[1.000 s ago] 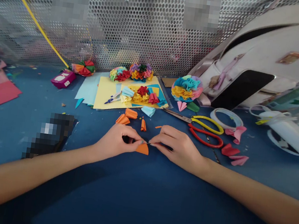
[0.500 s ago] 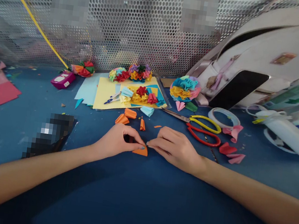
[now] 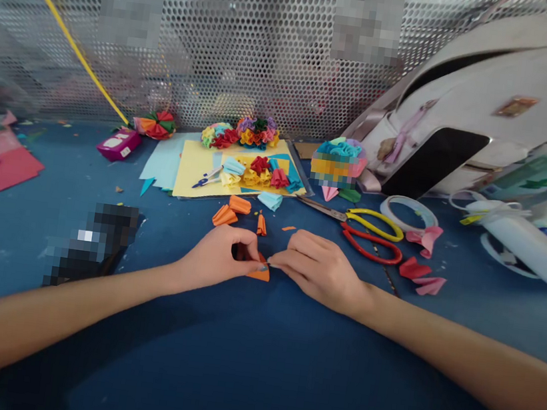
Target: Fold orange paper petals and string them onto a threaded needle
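Between my two hands is a small piece of orange paper (image 3: 260, 274), low over the blue table. My left hand (image 3: 223, 252) pinches it between thumb and forefinger, and its fingers hide part of the sheet. From the other side, my right hand (image 3: 320, 270) has its fingertips pressed together at the paper's upper right edge, close to the left thumb. Just beyond the hands lie folded orange paper pieces (image 3: 240, 205), a narrow pleated orange piece (image 3: 261, 223) and a thin orange scrap (image 3: 289, 228).
Scissors (image 3: 372, 248) with red and yellow handles lie right of centre, by a tape roll (image 3: 428, 216). Yellow paper (image 3: 189, 177) carries colourful folded pieces. A pale backpack (image 3: 474, 97) with a phone (image 3: 438, 161) stands back right. A perforated metal screen (image 3: 255, 41) closes off the back.
The left fingers have shifted slightly on the orange paper, and less of it shows. My right hand stays almost in place. The whole view has moved a little.
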`<control>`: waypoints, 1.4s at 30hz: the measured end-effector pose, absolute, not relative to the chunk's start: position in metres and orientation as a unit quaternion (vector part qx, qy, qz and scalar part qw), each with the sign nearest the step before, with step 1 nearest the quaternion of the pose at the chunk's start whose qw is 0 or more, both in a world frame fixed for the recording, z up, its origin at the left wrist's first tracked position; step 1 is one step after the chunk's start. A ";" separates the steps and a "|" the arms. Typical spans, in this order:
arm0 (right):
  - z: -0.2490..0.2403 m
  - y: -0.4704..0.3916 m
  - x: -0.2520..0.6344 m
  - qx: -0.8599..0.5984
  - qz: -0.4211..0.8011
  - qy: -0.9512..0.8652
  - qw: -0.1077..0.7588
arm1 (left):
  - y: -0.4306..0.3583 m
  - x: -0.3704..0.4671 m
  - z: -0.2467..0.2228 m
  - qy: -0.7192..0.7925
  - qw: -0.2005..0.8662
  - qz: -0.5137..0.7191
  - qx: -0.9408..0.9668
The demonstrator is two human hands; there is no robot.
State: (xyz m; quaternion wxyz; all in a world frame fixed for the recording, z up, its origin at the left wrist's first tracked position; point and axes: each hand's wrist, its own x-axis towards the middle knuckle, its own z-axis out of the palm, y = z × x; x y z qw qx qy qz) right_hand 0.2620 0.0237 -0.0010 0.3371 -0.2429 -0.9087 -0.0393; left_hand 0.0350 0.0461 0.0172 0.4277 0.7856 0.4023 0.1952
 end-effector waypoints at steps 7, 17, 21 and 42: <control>-0.004 0.026 0.262 -0.257 -0.017 -0.904 0.342 | 0.048 0.033 0.019 0.369 0.438 0.179 0.800; -0.005 0.028 0.264 -0.267 0.050 -0.899 0.342 | 0.048 0.032 0.021 0.350 0.418 0.175 0.820; -0.005 0.028 0.265 -0.266 0.052 -0.899 0.344 | 0.049 0.032 0.021 0.346 0.437 0.182 0.810; -0.002 0.020 0.257 -0.290 0.104 -0.902 0.303 | 0.040 0.034 0.026 0.371 0.397 0.211 0.812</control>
